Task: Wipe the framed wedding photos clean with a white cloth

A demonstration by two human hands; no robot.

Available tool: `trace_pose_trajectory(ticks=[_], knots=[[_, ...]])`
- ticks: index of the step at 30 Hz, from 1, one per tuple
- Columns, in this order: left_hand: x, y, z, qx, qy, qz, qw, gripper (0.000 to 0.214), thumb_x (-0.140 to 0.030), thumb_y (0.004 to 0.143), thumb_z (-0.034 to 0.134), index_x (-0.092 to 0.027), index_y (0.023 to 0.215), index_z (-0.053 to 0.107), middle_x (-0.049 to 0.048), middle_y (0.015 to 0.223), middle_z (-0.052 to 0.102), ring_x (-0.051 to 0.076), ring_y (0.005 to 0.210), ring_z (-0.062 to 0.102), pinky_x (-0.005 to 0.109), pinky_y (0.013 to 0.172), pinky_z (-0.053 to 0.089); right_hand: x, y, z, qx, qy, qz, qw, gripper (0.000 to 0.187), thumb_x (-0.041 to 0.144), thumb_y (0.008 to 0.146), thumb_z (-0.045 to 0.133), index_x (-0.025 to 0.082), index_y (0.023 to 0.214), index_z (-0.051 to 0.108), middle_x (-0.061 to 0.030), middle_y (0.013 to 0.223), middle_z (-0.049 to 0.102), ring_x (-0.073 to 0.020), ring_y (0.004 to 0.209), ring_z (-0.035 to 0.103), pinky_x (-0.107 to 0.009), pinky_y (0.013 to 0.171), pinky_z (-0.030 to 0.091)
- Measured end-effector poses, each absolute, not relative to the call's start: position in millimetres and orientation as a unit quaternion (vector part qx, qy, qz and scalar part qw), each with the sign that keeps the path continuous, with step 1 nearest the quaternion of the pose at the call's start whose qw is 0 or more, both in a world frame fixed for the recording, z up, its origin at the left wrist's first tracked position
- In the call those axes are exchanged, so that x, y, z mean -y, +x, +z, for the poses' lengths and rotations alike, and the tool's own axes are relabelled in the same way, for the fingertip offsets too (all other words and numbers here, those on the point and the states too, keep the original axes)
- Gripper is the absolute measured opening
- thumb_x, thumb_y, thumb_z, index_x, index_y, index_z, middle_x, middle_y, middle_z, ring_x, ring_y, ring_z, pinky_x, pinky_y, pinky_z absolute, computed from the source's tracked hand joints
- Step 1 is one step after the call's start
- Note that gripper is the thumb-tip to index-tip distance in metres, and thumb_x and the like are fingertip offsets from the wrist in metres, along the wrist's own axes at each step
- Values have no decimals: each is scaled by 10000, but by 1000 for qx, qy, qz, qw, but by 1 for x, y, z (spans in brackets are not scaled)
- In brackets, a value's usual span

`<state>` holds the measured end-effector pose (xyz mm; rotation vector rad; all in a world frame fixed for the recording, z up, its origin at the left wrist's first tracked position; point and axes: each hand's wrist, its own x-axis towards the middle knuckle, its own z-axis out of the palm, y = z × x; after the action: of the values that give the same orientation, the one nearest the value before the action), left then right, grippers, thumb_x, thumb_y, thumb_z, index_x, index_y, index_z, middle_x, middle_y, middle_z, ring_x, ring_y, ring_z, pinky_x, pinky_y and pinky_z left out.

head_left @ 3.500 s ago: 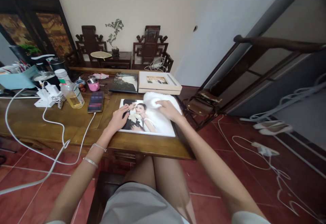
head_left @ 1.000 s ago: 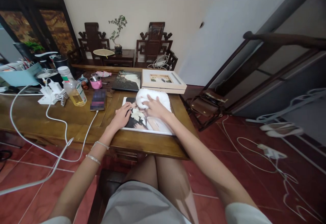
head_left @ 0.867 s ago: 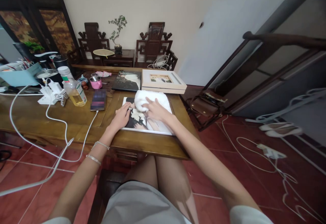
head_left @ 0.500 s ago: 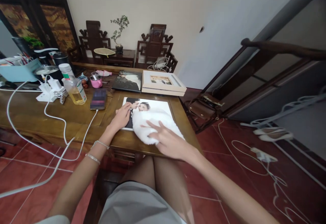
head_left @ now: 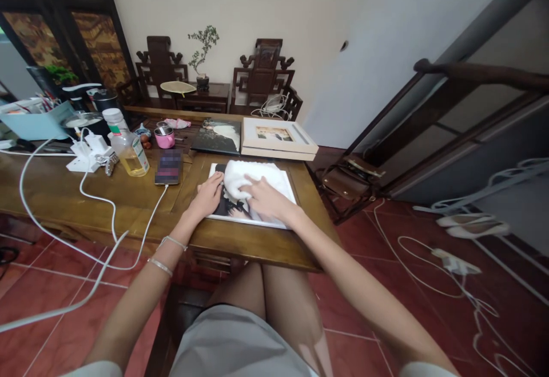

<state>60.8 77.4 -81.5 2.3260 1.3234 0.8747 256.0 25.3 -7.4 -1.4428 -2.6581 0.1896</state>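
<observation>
A photo panel (head_left: 274,221) with a white edge lies flat on the wooden table, its picture partly covered. My left hand (head_left: 209,194) rests on the panel's left edge, fingers stretched out over its dark area. On the upper middle of the picture sits a fluffy white cloth (head_left: 235,178), bunched into a rounded shape. My right hand (head_left: 263,197) presses on this cloth from the right, fingertips sunk into its pile. The cloth and my right hand hide much of the print.
Behind the panel lie a dark photo panel (head_left: 217,135) and a pale wooden picture frame (head_left: 278,147). To the left are a charging phone (head_left: 168,166), a bottle (head_left: 132,151), a pink cup (head_left: 164,137) and a power strip (head_left: 88,158). White cables hang over the front edge.
My right hand has moved the cloth up and away from me, from the panel's lower right to its upper middle. The lower picture now shows. My left hand stays on the left edge.
</observation>
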Motion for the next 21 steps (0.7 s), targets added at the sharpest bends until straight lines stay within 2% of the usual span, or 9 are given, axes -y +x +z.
trace_pose_trajectory(ticks=[3, 4, 9, 15, 18, 21], knots=[[-77, 62, -82, -472, 812, 302, 166, 422, -166, 944, 355, -177, 1327, 531, 101, 1455, 469, 215, 1388, 383, 431, 1154, 299, 30, 259, -5, 896, -433, 92, 45, 487, 31, 731, 421, 121, 1157, 638, -193, 1411, 505, -347, 1417, 305, -623, 1092, 256], [-77, 62, -82, -472, 811, 301, 168, 421, -169, 945, 353, -169, 1327, 531, 105, 1457, 465, 216, 1390, 380, 429, 1155, 296, 45, 261, -3, 901, -421, 98, 43, 493, 28, 709, 430, 134, 1138, 648, -176, 1430, 492, -337, 1425, 292, -616, 1106, 248], [-75, 61, -80, -464, 812, 308, 174, 410, -180, 948, 358, -166, 1317, 537, 109, 1453, 469, 228, 1385, 387, 443, 1153, 298, 66, 283, -2, 890, -439, 110, 58, 437, 39, 668, 433, 170, 996, 690, -134, 1469, 456, -300, 1342, 447, -532, 1141, 267], [-78, 60, -85, -452, 817, 317, 169, 400, -174, 942, 372, -152, 1297, 556, 126, 1434, 489, 243, 1372, 407, 453, 1153, 300, -3, 306, -11, 808, -576, 78, 91, 484, 61, 756, 386, 141, 1156, 646, -142, 1327, 601, -302, 1266, 517, -492, 1098, 316], [-79, 60, -85, -453, 811, 329, 172, 398, -188, 948, 369, -166, 1295, 562, 112, 1428, 500, 240, 1369, 413, 465, 1151, 299, -31, 291, -11, 782, -612, 69, 92, 461, 99, 795, 396, 132, 1188, 634, -176, 1311, 597, -343, 1293, 473, -547, 1052, 329], [-77, 60, -78, -435, 799, 371, 184, 417, -252, 973, 343, -169, 1331, 538, 93, 1439, 489, 215, 1372, 408, 434, 1166, 282, -37, 261, -12, 807, -580, 63, 95, 439, 117, 803, 411, 119, 1177, 639, -204, 1332, 571, -381, 1369, 357, -659, 1041, 261]])
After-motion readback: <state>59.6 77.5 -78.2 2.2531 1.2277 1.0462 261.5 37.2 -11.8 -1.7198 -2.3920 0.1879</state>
